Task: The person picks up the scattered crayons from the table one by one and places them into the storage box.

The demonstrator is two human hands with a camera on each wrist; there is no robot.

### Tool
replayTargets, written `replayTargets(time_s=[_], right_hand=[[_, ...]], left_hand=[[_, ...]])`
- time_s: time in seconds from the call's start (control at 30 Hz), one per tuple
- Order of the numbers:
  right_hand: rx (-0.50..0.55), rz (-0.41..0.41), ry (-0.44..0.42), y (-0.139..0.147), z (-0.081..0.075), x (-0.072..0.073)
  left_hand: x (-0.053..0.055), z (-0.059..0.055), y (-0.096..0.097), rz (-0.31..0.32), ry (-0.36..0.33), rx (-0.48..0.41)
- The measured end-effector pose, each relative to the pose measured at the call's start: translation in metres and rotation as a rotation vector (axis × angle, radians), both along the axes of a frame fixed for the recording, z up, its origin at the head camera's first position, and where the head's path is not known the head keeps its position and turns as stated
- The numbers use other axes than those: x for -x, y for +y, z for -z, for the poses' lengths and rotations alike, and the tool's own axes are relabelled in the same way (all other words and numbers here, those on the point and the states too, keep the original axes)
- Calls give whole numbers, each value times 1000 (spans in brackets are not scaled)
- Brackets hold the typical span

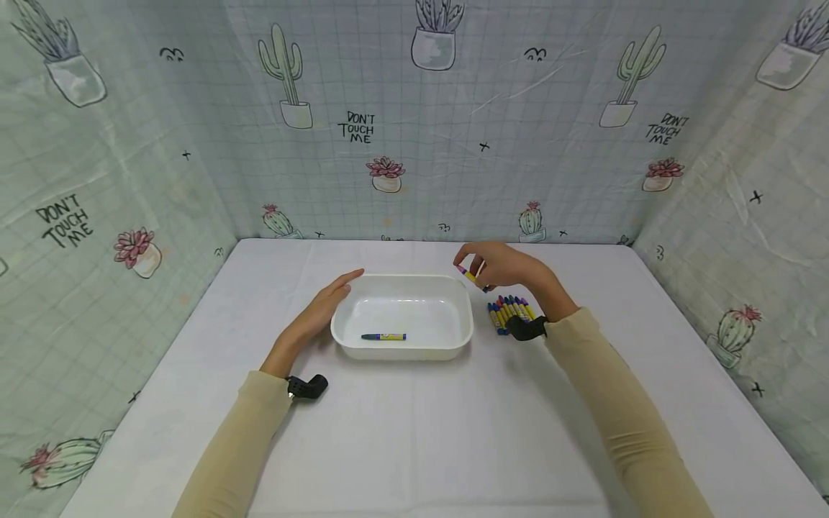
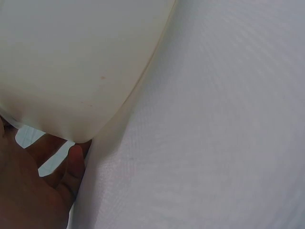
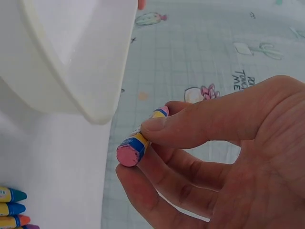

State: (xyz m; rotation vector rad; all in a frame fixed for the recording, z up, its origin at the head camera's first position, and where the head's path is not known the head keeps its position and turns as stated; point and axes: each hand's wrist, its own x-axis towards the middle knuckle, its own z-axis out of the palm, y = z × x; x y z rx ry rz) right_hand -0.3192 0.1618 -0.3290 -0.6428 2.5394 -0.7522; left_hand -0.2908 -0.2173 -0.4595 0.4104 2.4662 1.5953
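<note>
Right hand (image 1: 501, 265): fingers pinching pink crayon (image 3: 134, 145)!
Left hand (image 1: 322, 308): fingers relaxed, touching tray (image 1: 401, 354).
Tray: one green crayon (image 1: 384, 337) inside.

The black wrist device (image 1: 526, 329) hides part of the clustered crayons (image 1: 506, 312) from me; the print on the dark-tipped crayon (image 1: 388, 337) is too tiny to read.

On the counter (image 1: 414, 432), 1 crayon (image 1: 387, 337) is lying in the tray (image 1: 401, 354), while the crayon cluster (image 1: 508, 309) is resting right of the tray.
</note>
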Motion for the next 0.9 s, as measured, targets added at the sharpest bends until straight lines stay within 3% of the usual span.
replayTargets(time_s=[0.9], right_hand=[[-95,-316,-77,-83,7,25]], left_hand=[[1,2,1,-8,-18,-13]])
